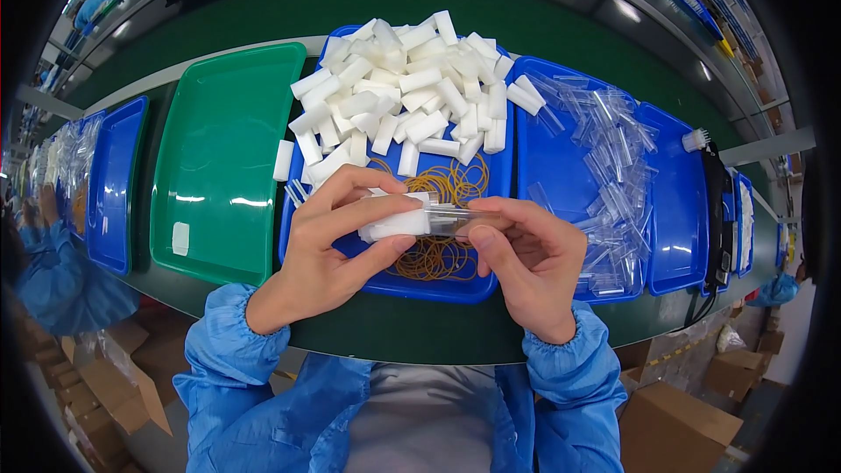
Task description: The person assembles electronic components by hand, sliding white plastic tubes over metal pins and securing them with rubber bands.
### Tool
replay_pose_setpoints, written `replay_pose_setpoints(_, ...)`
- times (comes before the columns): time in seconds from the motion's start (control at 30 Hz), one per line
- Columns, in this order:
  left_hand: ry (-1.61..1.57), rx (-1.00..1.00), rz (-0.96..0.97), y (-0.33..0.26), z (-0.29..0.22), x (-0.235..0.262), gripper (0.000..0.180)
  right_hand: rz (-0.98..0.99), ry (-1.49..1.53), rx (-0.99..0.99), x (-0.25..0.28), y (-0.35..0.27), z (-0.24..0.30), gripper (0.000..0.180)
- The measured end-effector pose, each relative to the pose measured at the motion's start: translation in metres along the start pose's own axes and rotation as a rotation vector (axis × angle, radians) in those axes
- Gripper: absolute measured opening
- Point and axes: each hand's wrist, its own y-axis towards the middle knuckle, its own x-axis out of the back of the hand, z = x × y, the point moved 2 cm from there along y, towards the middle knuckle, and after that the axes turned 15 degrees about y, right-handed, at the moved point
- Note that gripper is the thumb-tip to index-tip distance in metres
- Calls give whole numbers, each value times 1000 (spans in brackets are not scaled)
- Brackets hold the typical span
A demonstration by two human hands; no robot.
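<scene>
Holds white foam [394,226] in the left hand [320,241], with fingers narrow around it and thumb along the near side; cannot tell whether holding one piece or several. Pinches a clear tube [451,222] in the right hand [530,254], with thumb and fingers narrow on its right part. Keeps foam and tube in line, meeting end to end between both hands; cannot tell depth of any overlap. Wears blue sleeves [232,333], gathered at both wrists.

Works directly above a middle blue tray [394,286], heaped on its far part with loose foam blocks [403,79] and strewn on its near part with tan rubber bands [429,264].

To the left, includes a green tray [223,123] with a flat white piece [180,238] near its near-left corner. To the right, includes another blue tray [547,162] with loose clear tubes [613,166], mostly along its right side. Rests on a dark green desk [394,328] throughout.
</scene>
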Motion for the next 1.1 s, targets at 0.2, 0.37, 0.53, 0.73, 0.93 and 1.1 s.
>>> replay_pose_setpoints(0.2, 19, -42, 9, 1, 0, 1, 32, 61, 82, -57, -2, 0, -3, 27)
replay_pose_setpoints(0.37, 45, -63, -20, 2, 1, 0, 33, 184, -334, 136, 8, 7, 9, 29)
replay_pose_setpoints(0.53, 62, -90, -19, 4, 2, 3, 34, 248, -556, 308, 5, 9, 15, 31)
replay_pose_setpoints(0.73, 45, -90, -3, 3, 1, 4, 33, 228, -570, 406, 4, 7, 12, 31)
replay_pose_setpoints(0.93, 125, -88, 18, 3, -1, 5, 33, 236, -568, 376, 4, 8, 9, 31)
replay_pose_setpoints(1.1, 156, -150, 12, 4, -2, 8, 40, 286, -587, 377, 4, 11, 9, 33)
